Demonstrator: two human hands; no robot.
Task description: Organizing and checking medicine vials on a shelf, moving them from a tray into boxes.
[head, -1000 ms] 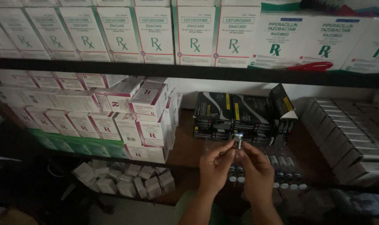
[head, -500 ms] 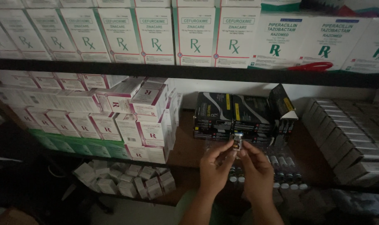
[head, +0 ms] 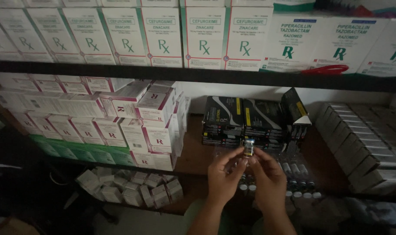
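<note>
A small glass vial [head: 249,148] with a pale cap is held upright in front of a medicine shelf. My left hand [head: 223,178] pinches it from the left with thumb and fingers. From the right, my right hand [head: 269,180] grips the same vial with its fingertips. Just behind the vial stand black boxes with yellow stripes [head: 245,118]. Below my hands, several more capped vials [head: 293,185] stand in rows on the wooden shelf [head: 198,152].
White and pink cartons [head: 132,122] are stacked at the left over green ones [head: 76,150]. Grey boxes [head: 363,143] lean at the right. The upper shelf holds tall white cartons [head: 163,35]. Small white boxes [head: 128,187] lie on the lower shelf.
Both hands and the vial stay in nearly the same place; the vial seems slightly turned between the fingertips.
</note>
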